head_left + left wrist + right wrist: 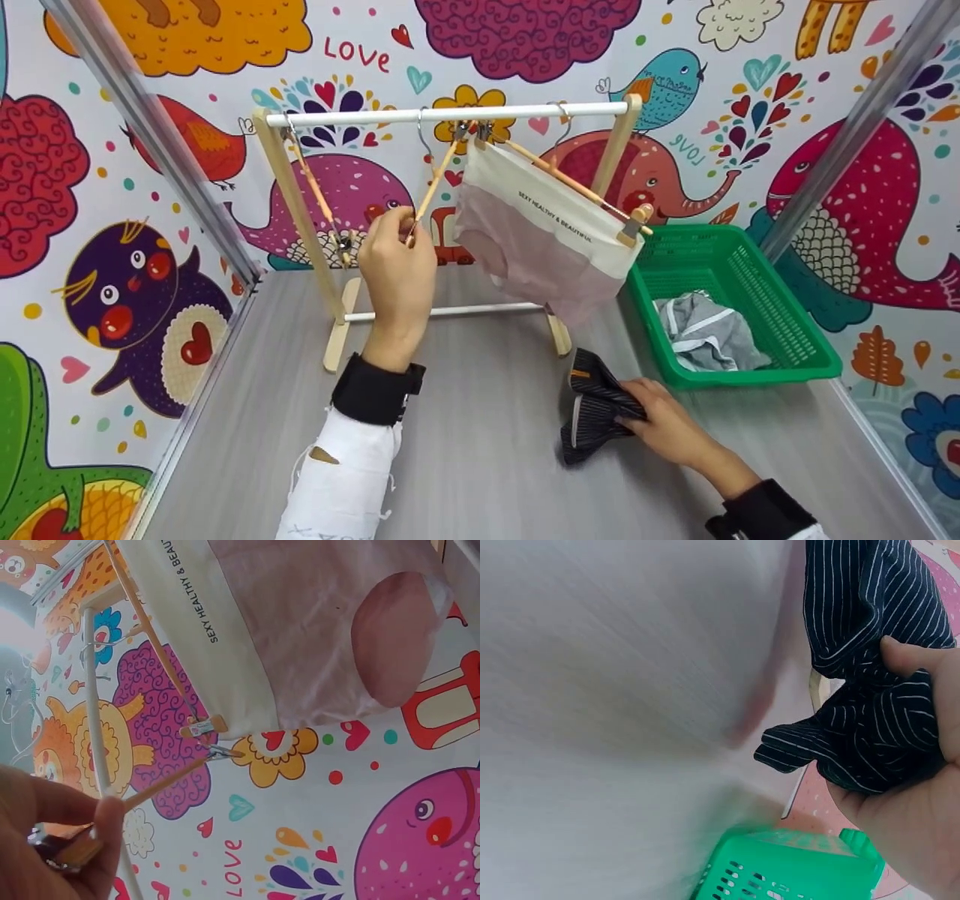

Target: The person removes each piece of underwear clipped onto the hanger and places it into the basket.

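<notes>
My left hand (397, 281) grips one end of a wooden clip hanger (435, 184) that hangs by its hook from the white rail (360, 116); in the left wrist view the hanger's bar (161, 786) runs out from between thumb and fingers. Beside it, pale pink briefs with a cream waistband (536, 232) hang tilted from another clip hanger (562, 176). Low over the table's right half, my right hand (671, 424) holds bunched dark underwear with white pinstripes (600, 409). The right wrist view shows the striped cloth (881, 716) pinched between thumb and fingers.
A green basket (795, 375) stands at the right with a grey garment (709, 330) in it. Another clip hanger (319, 187) hangs at the rail's left end. The rack's wooden feet (335, 349) stand on the grey table (480, 450), with a patterned wall behind.
</notes>
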The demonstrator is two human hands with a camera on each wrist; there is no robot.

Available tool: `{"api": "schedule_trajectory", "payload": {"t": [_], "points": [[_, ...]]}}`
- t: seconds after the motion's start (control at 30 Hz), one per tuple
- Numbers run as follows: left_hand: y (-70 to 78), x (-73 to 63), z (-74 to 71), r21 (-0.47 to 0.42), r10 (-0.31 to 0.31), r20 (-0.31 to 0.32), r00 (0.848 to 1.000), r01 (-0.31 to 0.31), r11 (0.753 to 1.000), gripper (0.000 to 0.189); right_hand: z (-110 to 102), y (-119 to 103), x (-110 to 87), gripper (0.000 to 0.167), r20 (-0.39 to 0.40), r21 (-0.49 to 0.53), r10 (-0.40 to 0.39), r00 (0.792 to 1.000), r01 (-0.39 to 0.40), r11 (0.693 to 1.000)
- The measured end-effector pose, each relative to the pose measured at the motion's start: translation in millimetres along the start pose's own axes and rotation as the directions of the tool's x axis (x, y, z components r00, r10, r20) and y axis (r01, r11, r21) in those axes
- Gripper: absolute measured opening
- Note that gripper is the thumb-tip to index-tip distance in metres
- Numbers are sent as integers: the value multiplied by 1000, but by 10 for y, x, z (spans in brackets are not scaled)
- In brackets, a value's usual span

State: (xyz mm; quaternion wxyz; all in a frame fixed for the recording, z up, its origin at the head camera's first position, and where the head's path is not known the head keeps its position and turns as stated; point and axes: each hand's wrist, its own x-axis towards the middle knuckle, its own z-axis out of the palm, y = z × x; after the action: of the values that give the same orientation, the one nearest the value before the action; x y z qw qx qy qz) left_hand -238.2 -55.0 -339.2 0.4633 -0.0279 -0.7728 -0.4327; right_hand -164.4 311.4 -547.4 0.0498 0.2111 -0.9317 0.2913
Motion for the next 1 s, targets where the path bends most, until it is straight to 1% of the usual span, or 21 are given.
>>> {"api": "schedule_trajectory", "payload": {"t": [0.13, 0.27, 0.37, 0.47, 0.67, 0.8, 1.0], "points": [[-34, -37, 7, -31, 5, -32, 999, -6, 1000, 18, -57, -10, 23, 41, -24, 14, -3, 1000, 3, 1000], [-87, -88, 3, -42, 16, -47, 999, -18, 999, 21, -125, -48, 47, 41, -39, 26, 15, 999, -14, 1000], [-136, -142, -12, -44, 21, -52, 998, -24, 999, 22, -185, -93, 62, 41, -39, 43, 38, 998, -37, 998], [-186, -201, -32, -44, 18, -55, 998, -21, 999, 25, -252, -131, 75, 43, -56, 65, 47, 997, -43, 997], [-248, -281, -65, -54, 6, -39, 999, -8, 999, 27, -431, -175, 98, 46, -95, 127, 60, 994, -48, 991], [-275, -317, -78, -82, 20, -38, 999, -23, 996, 25, -574, -188, 111, 47, -104, 158, 82, 991, -65, 985], [-324, -375, -87, -96, 43, -54, 998, -48, 994, 30, -761, -186, 118, 49, -161, 177, 122, 979, -93, 980]]}}
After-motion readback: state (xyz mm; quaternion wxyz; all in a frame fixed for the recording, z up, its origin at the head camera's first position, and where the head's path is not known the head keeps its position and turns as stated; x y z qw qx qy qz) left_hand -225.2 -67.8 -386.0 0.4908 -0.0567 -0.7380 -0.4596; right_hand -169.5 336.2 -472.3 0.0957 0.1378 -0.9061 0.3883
